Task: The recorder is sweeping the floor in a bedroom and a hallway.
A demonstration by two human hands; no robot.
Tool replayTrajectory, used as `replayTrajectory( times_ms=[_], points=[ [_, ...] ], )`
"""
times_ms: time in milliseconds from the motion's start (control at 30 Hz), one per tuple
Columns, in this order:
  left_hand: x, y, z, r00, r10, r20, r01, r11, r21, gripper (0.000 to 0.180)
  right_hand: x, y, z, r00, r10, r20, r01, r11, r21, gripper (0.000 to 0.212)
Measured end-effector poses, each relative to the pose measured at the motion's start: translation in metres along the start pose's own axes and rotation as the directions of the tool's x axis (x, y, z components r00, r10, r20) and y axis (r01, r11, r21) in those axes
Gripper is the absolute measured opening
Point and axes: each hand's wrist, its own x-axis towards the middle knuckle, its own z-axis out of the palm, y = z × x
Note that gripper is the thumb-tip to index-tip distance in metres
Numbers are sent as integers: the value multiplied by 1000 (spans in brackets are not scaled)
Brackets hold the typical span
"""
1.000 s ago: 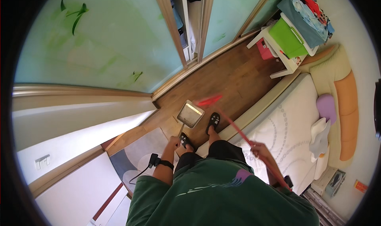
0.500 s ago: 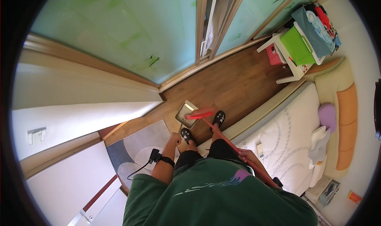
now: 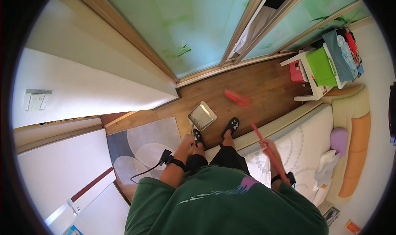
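Note:
My right hand (image 3: 268,145) is closed round the red handle of a broom (image 3: 275,164). The broom's red head, smeared by motion, is over the wood floor to the right of the dustpan. My left hand (image 3: 188,141) is closed on the thin handle of a grey dustpan (image 3: 202,115); the grip is partly hidden behind my fingers. The dustpan lies in front of my feet, with small bits of debris in its tray. My feet are in dark clogs (image 3: 230,127) close behind it.
A bed (image 3: 280,156) with a pale mattress runs along my right. Ahead stand frosted sliding doors (image 3: 185,28), one partly open. A white table (image 3: 307,82) bears a green bin and clothes. To my left are a grey rug (image 3: 144,136) and a white wall (image 3: 82,82).
The broom head has swung from over the dustpan to the right and forward. My right hand has moved forward with the handle. My left hand still holds the dustpan, and the view has turned slightly.

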Motion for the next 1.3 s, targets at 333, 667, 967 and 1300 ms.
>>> replayTrajectory(
  times_ms=[333,667,967,1300],
  points=[
    [40,-16,24,997,-29,65,37,992,-119,16,-113,107,54,912,200,359,-270,950,156,27],
    [-163,-23,-2,943,-316,-103,140,658,-740,13,-95,-56,142,941,271,202,-184,912,-366,24],
    [-366,31,98,801,-567,189,-62,-393,-917,10,9,-102,237,709,696,-114,-642,571,-511,15],
    [-464,38,241,628,-745,227,-586,-644,-492,11,-13,93,434,658,634,-408,-616,141,-775,21]
  ],
)
